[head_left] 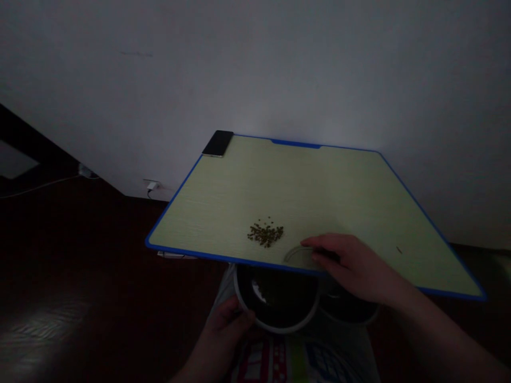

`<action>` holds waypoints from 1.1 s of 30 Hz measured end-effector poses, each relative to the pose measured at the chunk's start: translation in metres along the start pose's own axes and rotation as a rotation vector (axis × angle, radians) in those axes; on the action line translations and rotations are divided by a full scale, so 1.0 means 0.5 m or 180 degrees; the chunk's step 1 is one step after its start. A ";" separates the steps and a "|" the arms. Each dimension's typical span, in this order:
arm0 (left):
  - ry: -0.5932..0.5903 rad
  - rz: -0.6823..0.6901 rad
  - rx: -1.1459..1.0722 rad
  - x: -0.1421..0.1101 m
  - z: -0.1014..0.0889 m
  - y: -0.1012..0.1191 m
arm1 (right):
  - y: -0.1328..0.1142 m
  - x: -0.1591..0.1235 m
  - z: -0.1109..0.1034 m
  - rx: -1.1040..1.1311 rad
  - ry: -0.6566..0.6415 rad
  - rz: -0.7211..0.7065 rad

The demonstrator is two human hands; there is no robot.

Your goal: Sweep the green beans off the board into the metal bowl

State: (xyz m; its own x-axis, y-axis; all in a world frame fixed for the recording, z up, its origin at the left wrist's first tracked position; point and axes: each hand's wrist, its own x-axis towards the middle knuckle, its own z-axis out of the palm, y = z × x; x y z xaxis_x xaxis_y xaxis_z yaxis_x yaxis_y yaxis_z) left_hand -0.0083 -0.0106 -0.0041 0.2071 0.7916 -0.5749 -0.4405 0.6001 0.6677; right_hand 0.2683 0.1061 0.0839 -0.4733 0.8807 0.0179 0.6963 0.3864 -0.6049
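Note:
My left hand (229, 324) grips the pale rim of a dark bowl (279, 300) on its left side, just below the table's front edge. Above the near edge, my right hand (349, 260) pinches a thin, curved, see-through piece (293, 254) whose kind I cannot make out. Its curved edge rests on or just over the tabletop. To the left of this piece lies a small loose heap of brownish-green bits (265, 234), like seeds or dried buds. What the bowl holds is too dark to tell.
The pale table (311, 186) has a blue rim and stands against a wall (279, 69). A phone (217, 143) lies at its far left corner. A small brown sliver (399, 250) lies at the right. A second dark bowl (347, 308) sits under my right hand. A plug (152, 185) is in the wall.

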 end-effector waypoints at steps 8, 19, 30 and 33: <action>-0.0162 -0.0163 -0.0262 0.001 0.004 0.000 | 0.000 0.003 0.010 -0.0399 0.0487 0.0104; -0.0163 -0.0148 -0.0214 0.001 -0.002 -0.005 | 0.009 0.029 0.017 -0.0605 0.0747 0.0208; -0.0233 -0.0103 0.0036 -0.004 -0.001 0.005 | 0.014 0.074 0.010 -0.0825 0.0645 0.0272; -0.0140 -0.0082 -0.0014 -0.005 -0.004 0.000 | 0.010 0.093 0.008 -0.0816 0.0529 0.0136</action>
State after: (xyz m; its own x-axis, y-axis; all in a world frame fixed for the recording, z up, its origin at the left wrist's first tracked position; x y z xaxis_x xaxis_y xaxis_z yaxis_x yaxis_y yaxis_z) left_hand -0.0103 -0.0129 -0.0036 0.2565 0.7803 -0.5704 -0.4383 0.6199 0.6509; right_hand 0.2476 0.1477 0.0786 -0.3605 0.9222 0.1396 0.8371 0.3859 -0.3877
